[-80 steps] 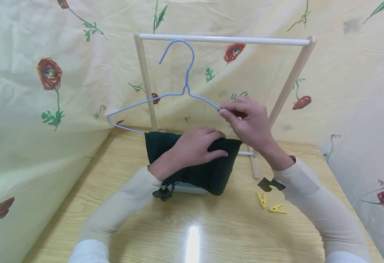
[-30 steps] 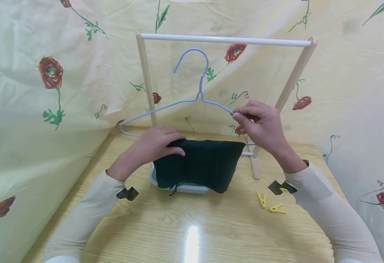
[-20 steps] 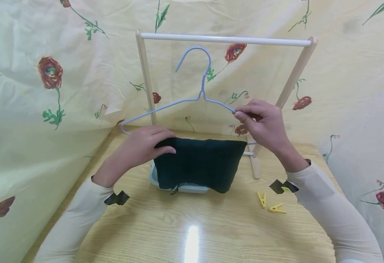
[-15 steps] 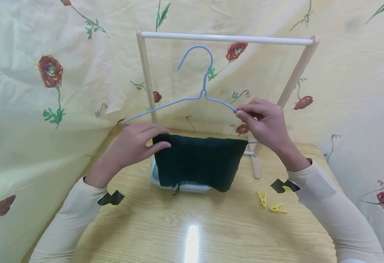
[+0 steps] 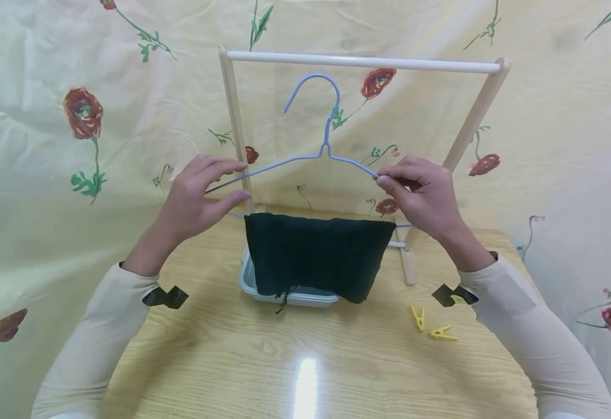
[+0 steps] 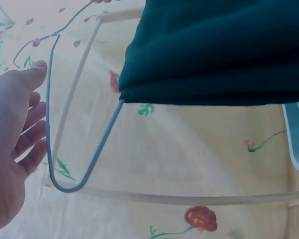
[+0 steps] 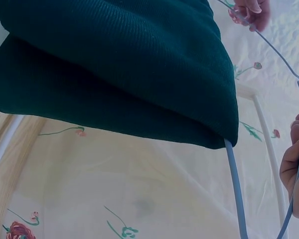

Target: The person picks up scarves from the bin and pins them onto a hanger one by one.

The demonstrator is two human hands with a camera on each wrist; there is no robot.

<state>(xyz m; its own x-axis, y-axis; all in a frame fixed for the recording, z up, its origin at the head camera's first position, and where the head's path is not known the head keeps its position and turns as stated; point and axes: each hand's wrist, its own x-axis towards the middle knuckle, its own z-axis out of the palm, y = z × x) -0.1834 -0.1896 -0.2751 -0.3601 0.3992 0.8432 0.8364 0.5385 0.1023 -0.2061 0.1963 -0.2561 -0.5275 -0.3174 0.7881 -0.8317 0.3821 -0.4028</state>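
A left hand [image 5: 198, 195], thumb and fingers wide apart, rises from the dark green cloth [image 5: 318, 253] it touched half a second earlier and now brackets the left arm of a blue wire hanger [image 5: 327, 131]; whether it touches the wire is unclear. Lower and to that hand's right, the cloth drapes folded over the hanger's bottom bar, nearly smooth, dark threads dangling at its hem, a pale tray [image 5: 305, 301] partly visible behind. Farther right, a right hand [image 5: 423, 192] pinches the hanger's other shoulder as before, its forearm slanting inward.
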